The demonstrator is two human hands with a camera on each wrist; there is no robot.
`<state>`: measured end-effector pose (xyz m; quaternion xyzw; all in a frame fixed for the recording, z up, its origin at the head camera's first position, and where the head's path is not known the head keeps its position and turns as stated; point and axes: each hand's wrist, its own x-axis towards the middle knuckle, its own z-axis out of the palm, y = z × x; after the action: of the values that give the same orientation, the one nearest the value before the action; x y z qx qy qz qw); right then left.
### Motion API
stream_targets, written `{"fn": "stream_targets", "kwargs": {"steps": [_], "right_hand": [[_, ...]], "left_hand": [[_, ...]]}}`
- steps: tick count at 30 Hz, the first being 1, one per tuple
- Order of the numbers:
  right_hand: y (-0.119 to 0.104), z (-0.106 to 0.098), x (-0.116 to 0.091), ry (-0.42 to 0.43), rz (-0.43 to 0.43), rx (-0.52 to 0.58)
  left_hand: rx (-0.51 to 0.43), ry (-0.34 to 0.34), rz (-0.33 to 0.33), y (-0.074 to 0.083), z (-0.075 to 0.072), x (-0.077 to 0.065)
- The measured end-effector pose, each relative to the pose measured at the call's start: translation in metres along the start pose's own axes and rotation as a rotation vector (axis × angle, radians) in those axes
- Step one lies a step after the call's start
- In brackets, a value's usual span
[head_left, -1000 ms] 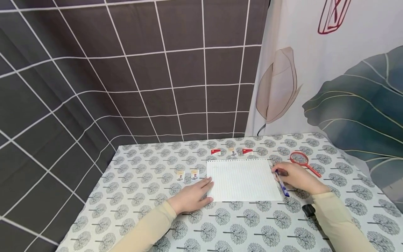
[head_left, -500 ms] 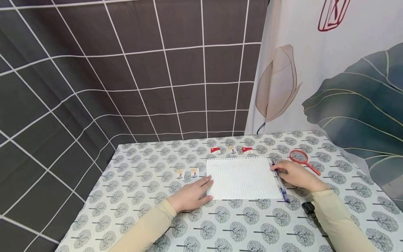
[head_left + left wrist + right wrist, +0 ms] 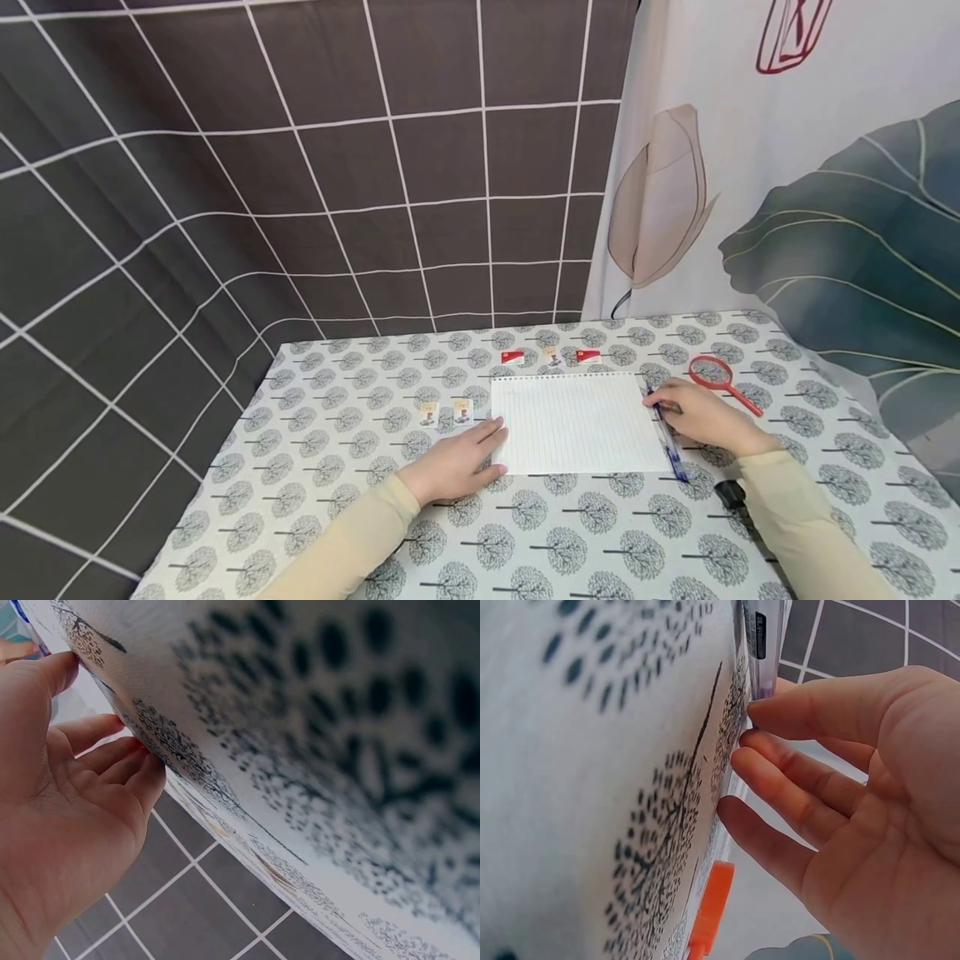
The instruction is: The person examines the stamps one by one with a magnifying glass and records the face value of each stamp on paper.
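Observation:
A lined notepad (image 3: pixel 577 427) with a row of holes along its top edge lies on the table, with faint marks near its upper left corner. My left hand (image 3: pixel 457 465) rests at the notepad's left edge, fingers relaxed and extended. Along the right edge lies a clear-barrelled pen with blue ends (image 3: pixel 675 461). My right hand (image 3: pixel 701 414) pinches the pen near its far end. In the right wrist view the thumb meets the pen (image 3: pixel 765 652) and the other fingers bend loosely towards the tabletop. The left wrist view shows the left hand (image 3: pixel 82 780) touching the table surface, holding nothing.
Two small stamp-like cards (image 3: pixel 462 412) lie left of the notepad. Behind it are two red-and-white cards (image 3: pixel 513 357) with a pale one (image 3: pixel 552 357) between them. A red magnifying glass (image 3: pixel 723 383) lies beyond the right hand. Curtains hang behind the table (image 3: pixel 337 467).
The pen has come down flatter beside the notepad, its near end shifting slightly towards the front. The right hand has moved a little left and away from me. The left hand stays put.

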<state>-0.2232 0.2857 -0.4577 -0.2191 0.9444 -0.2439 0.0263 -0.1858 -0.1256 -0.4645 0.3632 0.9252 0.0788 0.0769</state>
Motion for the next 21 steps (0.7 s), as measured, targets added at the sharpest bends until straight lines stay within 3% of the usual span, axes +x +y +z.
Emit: {"fn": "stream_targets", "kwargs": {"steps": [11,21], "right_hand": [[-0.0005,0.0027,0.0,-0.014,-0.011,-0.007],[0.0028,-0.0049,-0.0029,-0.019,-0.033,0.053]], "left_hand": [[-0.015,0.001,-0.005,0.0003,0.0018,-0.0028],[-0.03,0.003,-0.015,-0.0012,0.0012,-0.0012]]}}
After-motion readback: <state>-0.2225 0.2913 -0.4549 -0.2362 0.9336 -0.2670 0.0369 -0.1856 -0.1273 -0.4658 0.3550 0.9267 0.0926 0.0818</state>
